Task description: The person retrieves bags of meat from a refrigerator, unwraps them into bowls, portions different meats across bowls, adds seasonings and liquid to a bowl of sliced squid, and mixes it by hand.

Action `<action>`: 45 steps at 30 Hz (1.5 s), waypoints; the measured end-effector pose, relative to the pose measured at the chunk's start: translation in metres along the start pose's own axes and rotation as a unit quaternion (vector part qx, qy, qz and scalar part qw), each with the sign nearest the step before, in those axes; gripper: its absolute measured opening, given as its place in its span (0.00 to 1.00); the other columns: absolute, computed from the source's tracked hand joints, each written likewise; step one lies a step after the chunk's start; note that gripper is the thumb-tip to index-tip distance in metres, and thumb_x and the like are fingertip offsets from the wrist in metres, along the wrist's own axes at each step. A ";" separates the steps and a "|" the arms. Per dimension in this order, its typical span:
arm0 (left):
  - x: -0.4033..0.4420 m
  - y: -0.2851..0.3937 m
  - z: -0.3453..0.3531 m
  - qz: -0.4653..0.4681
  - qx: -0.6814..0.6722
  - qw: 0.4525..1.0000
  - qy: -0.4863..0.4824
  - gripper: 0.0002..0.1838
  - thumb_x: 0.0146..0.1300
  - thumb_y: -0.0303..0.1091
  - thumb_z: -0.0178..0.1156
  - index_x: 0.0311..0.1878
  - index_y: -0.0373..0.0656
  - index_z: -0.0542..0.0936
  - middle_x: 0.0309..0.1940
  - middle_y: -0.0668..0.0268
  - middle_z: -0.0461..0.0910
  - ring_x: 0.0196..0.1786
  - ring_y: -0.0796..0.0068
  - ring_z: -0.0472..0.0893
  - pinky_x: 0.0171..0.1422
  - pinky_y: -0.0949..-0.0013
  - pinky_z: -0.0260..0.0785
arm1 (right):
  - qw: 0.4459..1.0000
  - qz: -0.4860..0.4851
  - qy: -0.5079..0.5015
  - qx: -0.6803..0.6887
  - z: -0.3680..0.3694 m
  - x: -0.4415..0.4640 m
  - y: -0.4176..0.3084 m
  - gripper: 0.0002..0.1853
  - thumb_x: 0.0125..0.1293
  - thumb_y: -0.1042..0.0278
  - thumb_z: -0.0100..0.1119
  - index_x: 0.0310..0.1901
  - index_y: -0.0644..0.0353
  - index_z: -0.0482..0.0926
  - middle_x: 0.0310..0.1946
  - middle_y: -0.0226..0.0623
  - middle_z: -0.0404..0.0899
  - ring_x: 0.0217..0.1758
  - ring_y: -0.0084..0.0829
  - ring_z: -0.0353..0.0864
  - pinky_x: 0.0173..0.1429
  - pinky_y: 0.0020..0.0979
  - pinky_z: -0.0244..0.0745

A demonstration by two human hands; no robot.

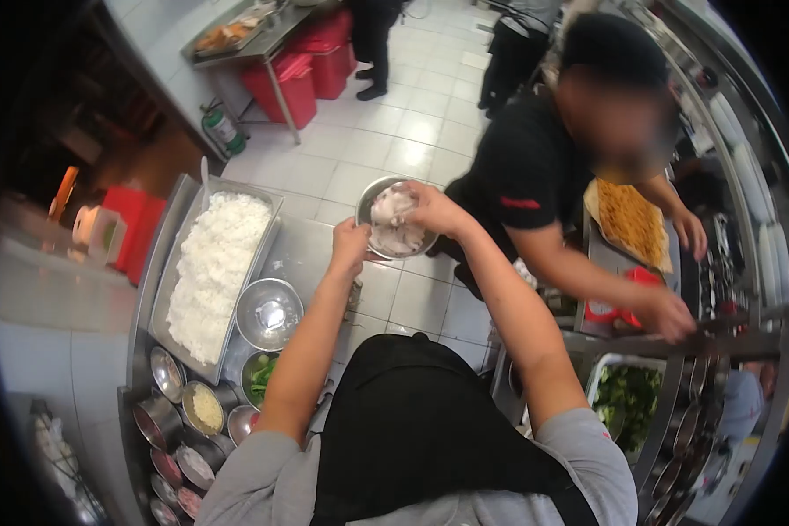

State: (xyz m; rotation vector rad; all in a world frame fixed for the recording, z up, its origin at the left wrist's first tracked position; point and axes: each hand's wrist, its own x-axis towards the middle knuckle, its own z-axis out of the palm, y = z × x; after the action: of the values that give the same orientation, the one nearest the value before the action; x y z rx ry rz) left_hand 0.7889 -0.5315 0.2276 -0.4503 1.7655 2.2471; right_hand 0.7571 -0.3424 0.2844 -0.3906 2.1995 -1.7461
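Note:
Out in front of me, above the tiled floor, is a round metal bowl (363,205) with pale, whitish pieces of food (397,237) in it. My left hand (351,244) grips the bowl's rim on its left side, fingers closed. From the right, my right hand (433,209) reaches over the bowl, its fingers bent round some of the pale food. On the counter to the left, an empty metal bowl (270,314) stands beside a large tray (276,209) heaped with white rice (215,272).
A co-worker in black (522,158) leans in at the right near a filled flatbread (631,223). Small containers (206,408) crowd the lower left. Leafy greens (627,399) lie in a right-hand tray. Red bins (280,88) and other people's legs (371,44) are farther back.

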 end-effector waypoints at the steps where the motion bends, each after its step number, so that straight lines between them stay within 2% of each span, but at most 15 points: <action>1: 0.005 0.010 -0.005 0.003 -0.011 1.000 0.006 0.12 0.55 0.22 0.50 0.43 0.30 0.75 0.34 0.53 0.79 0.30 0.58 0.84 0.29 0.51 0.84 | 0.997 0.033 -0.056 -0.037 -0.007 0.015 -0.009 0.25 0.53 0.76 0.59 0.56 0.63 0.75 0.49 0.44 0.81 0.49 0.33 0.80 0.55 0.30 0.74; 5: 0.013 0.044 -0.019 0.055 -0.040 0.995 0.070 0.12 0.56 0.22 0.49 0.42 0.30 0.76 0.33 0.54 0.80 0.31 0.59 0.84 0.30 0.53 0.84 | 0.988 0.001 -0.042 -0.145 0.006 0.071 -0.022 0.28 0.53 0.70 0.63 0.58 0.66 0.72 0.48 0.52 0.80 0.52 0.40 0.81 0.57 0.34 0.75; 7: 0.040 0.034 -0.031 0.120 -0.003 0.986 0.116 0.12 0.57 0.22 0.49 0.42 0.30 0.76 0.32 0.55 0.80 0.30 0.60 0.84 0.30 0.53 0.84 | 0.927 -0.014 -0.056 -0.370 0.032 0.103 0.005 0.33 0.48 0.65 0.68 0.57 0.66 0.71 0.45 0.56 0.81 0.50 0.51 0.81 0.56 0.41 0.75; 9: 0.072 0.019 -0.047 0.207 0.118 0.956 0.169 0.10 0.57 0.22 0.50 0.41 0.30 0.76 0.30 0.56 0.80 0.29 0.62 0.83 0.30 0.53 0.84 | 0.949 -0.023 -0.014 -0.313 0.063 0.123 0.018 0.35 0.46 0.63 0.69 0.58 0.63 0.70 0.45 0.56 0.80 0.51 0.56 0.78 0.57 0.43 0.73; 11: 0.084 0.020 -0.055 0.158 0.029 0.971 0.179 0.10 0.57 0.22 0.50 0.41 0.30 0.76 0.30 0.56 0.79 0.28 0.62 0.83 0.31 0.51 0.84 | 0.965 -0.005 0.007 -0.263 0.071 0.147 0.023 0.33 0.46 0.66 0.69 0.57 0.63 0.70 0.45 0.55 0.80 0.51 0.56 0.78 0.57 0.44 0.73; 14: 0.092 0.047 -0.063 0.081 -0.076 0.974 0.199 0.10 0.56 0.22 0.50 0.41 0.30 0.74 0.31 0.54 0.78 0.29 0.60 0.83 0.33 0.48 0.84 | 0.958 -0.105 0.041 -0.262 0.069 0.197 0.028 0.34 0.46 0.72 0.66 0.59 0.62 0.68 0.45 0.54 0.80 0.53 0.56 0.77 0.58 0.44 0.72; 16: 0.104 0.060 -0.068 0.052 -0.093 0.973 0.207 0.09 0.56 0.22 0.50 0.41 0.30 0.73 0.32 0.53 0.78 0.29 0.59 0.83 0.34 0.47 0.84 | 0.897 -0.314 -0.010 -0.311 0.051 0.216 0.008 0.34 0.44 0.74 0.65 0.58 0.62 0.69 0.45 0.55 0.81 0.51 0.54 0.79 0.56 0.44 0.74; 17: 0.113 0.066 -0.073 0.038 -0.098 0.977 0.187 0.09 0.56 0.21 0.49 0.41 0.31 0.73 0.33 0.53 0.78 0.29 0.58 0.83 0.33 0.47 0.84 | 0.908 -0.256 -0.111 -0.313 0.041 0.222 -0.006 0.34 0.45 0.73 0.67 0.58 0.63 0.69 0.46 0.54 0.80 0.53 0.52 0.78 0.57 0.42 0.74; 21: 0.137 0.093 -0.078 0.013 -0.090 0.988 0.127 0.08 0.56 0.21 0.49 0.40 0.31 0.72 0.34 0.53 0.77 0.28 0.57 0.83 0.33 0.48 0.84 | 0.944 -0.064 -0.145 -0.289 0.009 0.250 -0.049 0.31 0.46 0.68 0.69 0.55 0.64 0.72 0.51 0.55 0.77 0.57 0.50 0.75 0.60 0.42 0.70; 25: 0.176 0.109 -0.068 0.063 -0.096 0.989 0.089 0.09 0.56 0.21 0.50 0.41 0.31 0.73 0.32 0.55 0.77 0.28 0.58 0.83 0.31 0.49 0.84 | 0.881 -0.305 -0.141 -0.333 0.020 0.272 0.003 0.22 0.45 0.68 0.69 0.44 0.63 0.76 0.43 0.48 0.75 0.48 0.50 0.76 0.55 0.42 0.71; 29: 0.203 0.122 -0.064 0.035 -0.072 0.991 0.107 0.09 0.57 0.22 0.50 0.41 0.32 0.74 0.30 0.57 0.78 0.27 0.60 0.83 0.27 0.52 0.83 | 0.866 -0.196 -0.231 -0.397 -0.015 0.303 -0.027 0.21 0.48 0.73 0.62 0.48 0.64 0.76 0.45 0.53 0.78 0.54 0.51 0.76 0.57 0.43 0.71; 32: 0.233 0.134 -0.048 0.041 -0.054 0.990 0.128 0.10 0.56 0.22 0.50 0.41 0.31 0.75 0.30 0.57 0.78 0.27 0.61 0.83 0.26 0.54 0.83 | 0.881 -0.145 -0.221 -0.392 -0.056 0.336 -0.022 0.24 0.48 0.75 0.59 0.51 0.67 0.75 0.46 0.55 0.78 0.55 0.51 0.75 0.58 0.42 0.71; 37: 0.313 0.148 0.003 0.067 -0.030 0.991 0.114 0.09 0.57 0.22 0.49 0.40 0.32 0.76 0.28 0.60 0.78 0.25 0.66 0.83 0.26 0.58 0.83 | 0.872 -0.262 -0.129 -0.394 -0.121 0.372 0.018 0.32 0.48 0.70 0.63 0.57 0.70 0.70 0.48 0.59 0.76 0.55 0.49 0.76 0.61 0.39 0.70; 40: 0.373 0.140 0.064 0.136 -0.004 0.989 0.057 0.10 0.56 0.22 0.49 0.41 0.33 0.76 0.29 0.60 0.78 0.26 0.67 0.83 0.26 0.59 0.83 | 0.941 -0.088 -0.033 -0.324 -0.152 0.392 0.040 0.25 0.46 0.71 0.64 0.49 0.67 0.73 0.40 0.61 0.79 0.49 0.56 0.79 0.57 0.44 0.73; 45: 0.437 0.148 0.142 0.018 -0.027 0.999 0.025 0.12 0.54 0.22 0.49 0.41 0.33 0.76 0.31 0.58 0.80 0.28 0.65 0.84 0.27 0.57 0.83 | 0.952 -0.024 0.033 -0.302 -0.287 0.420 0.034 0.23 0.46 0.72 0.64 0.48 0.65 0.74 0.40 0.58 0.80 0.46 0.52 0.81 0.50 0.41 0.76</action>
State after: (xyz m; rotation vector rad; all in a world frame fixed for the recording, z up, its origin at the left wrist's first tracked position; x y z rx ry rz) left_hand 0.3173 -0.4261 0.2211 -0.4947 1.7544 2.3323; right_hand 0.2566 -0.2448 0.2840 -0.5256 2.7640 -1.0751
